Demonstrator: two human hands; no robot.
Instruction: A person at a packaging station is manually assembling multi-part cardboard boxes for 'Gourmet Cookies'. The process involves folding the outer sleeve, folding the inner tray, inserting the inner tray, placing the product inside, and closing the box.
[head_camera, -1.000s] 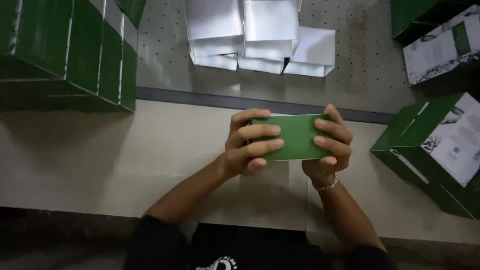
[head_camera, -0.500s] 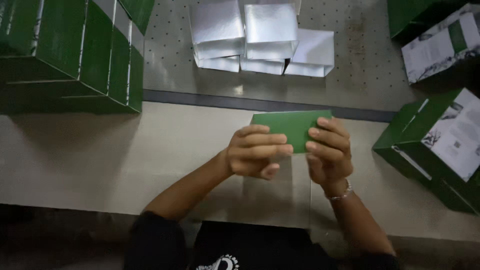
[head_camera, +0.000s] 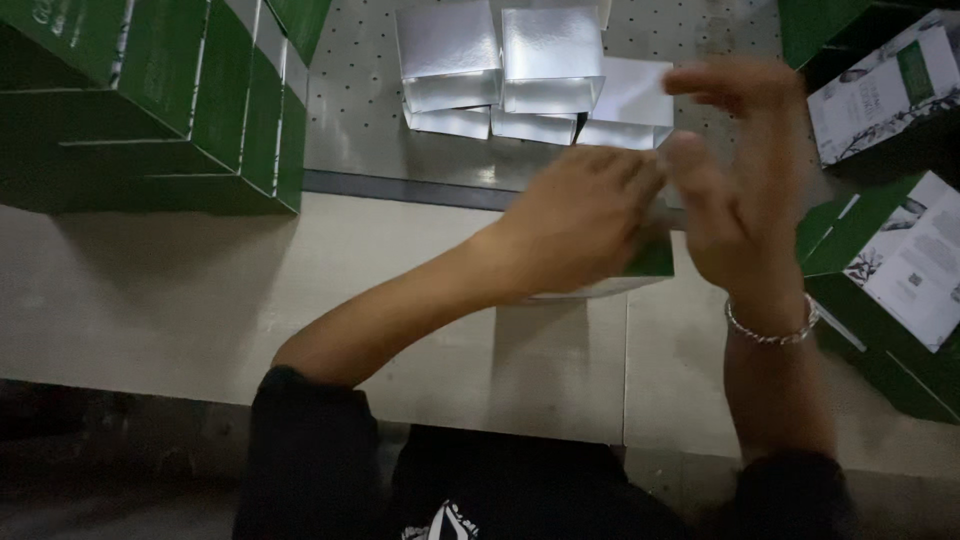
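Note:
A small green box (head_camera: 655, 262) with a pale underside sits just above the beige table (head_camera: 200, 290), mostly hidden by my hands. My left hand (head_camera: 580, 220) lies over its top and grips it. My right hand (head_camera: 740, 190), with a silver bracelet on the wrist, is beside the box's right end. It is blurred by motion, with the fingers stretched upward and apart, and nothing shows in its grasp.
Tall green cartons (head_camera: 150, 100) stand at the top left. Several shiny silver-white open boxes (head_camera: 500, 70) cluster on a perforated grey surface (head_camera: 360, 120) straight ahead. Green and white printed cartons (head_camera: 900, 270) lie at the right, with more of them (head_camera: 880, 90) at the top right.
Both hands held the green box by its ends. Now my left hand covers the box and it has dropped toward the table, while my right hand has let go and lifted with fingers spread.

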